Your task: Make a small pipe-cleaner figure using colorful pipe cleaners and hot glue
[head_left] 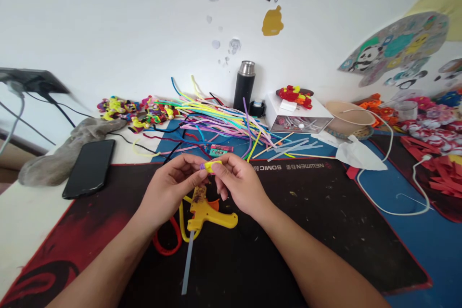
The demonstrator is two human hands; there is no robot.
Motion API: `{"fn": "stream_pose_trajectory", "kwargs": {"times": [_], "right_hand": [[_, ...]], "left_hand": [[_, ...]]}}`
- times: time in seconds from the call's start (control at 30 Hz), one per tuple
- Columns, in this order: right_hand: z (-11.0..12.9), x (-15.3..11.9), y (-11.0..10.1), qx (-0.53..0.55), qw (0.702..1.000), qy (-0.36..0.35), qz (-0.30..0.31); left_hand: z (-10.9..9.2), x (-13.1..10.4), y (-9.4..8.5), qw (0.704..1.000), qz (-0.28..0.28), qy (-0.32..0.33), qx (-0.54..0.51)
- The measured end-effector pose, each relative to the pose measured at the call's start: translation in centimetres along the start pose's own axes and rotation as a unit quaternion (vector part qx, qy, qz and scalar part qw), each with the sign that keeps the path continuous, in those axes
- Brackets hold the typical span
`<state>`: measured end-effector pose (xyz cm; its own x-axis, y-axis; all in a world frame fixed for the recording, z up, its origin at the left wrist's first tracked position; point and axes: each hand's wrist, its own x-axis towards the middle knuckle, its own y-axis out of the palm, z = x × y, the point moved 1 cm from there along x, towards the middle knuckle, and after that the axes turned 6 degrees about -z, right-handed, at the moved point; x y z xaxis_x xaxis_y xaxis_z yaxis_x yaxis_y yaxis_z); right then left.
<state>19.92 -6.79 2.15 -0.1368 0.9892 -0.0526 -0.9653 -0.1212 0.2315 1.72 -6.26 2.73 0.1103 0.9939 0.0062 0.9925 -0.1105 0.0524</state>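
Observation:
Between the fingertips of both hands is a small yellow and purple fuzzy piece [210, 167], which looks like bent pipe cleaner. My left hand [176, 183] pinches its purple end, and my right hand [238, 180] grips the yellow end. Just below them a yellow hot glue gun [207, 214] lies on the black mat, a clear glue stick [187, 264] poking out of its back. The gun's front end is hidden behind my left fingers. Red-handled scissors [169, 240] lie beside the gun, partly covered by my left wrist.
A heap of coloured pipe cleaners [224, 120] spreads behind my hands, near a black thermos [245, 85]. A phone [89, 168] lies at left. Finished fuzzy figures [144, 110], a white box [299, 118], a bowl [348, 118] and a white cable [393, 212] stand or lie around.

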Motion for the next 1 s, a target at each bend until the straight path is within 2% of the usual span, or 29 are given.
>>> {"fn": "stream_pose_trajectory", "kwargs": {"times": [0.63,1.0], "right_hand": [[-0.15,0.01,0.04,-0.025,0.999,-0.014,-0.016],[-0.06,-0.14,0.02,-0.034,0.999,-0.015,-0.009]], "left_hand": [[-0.37,0.12,0.51,1.0,0.025,0.003,-0.012],[-0.48,0.13,0.36,1.0,0.009,0.008,0.021]]}}
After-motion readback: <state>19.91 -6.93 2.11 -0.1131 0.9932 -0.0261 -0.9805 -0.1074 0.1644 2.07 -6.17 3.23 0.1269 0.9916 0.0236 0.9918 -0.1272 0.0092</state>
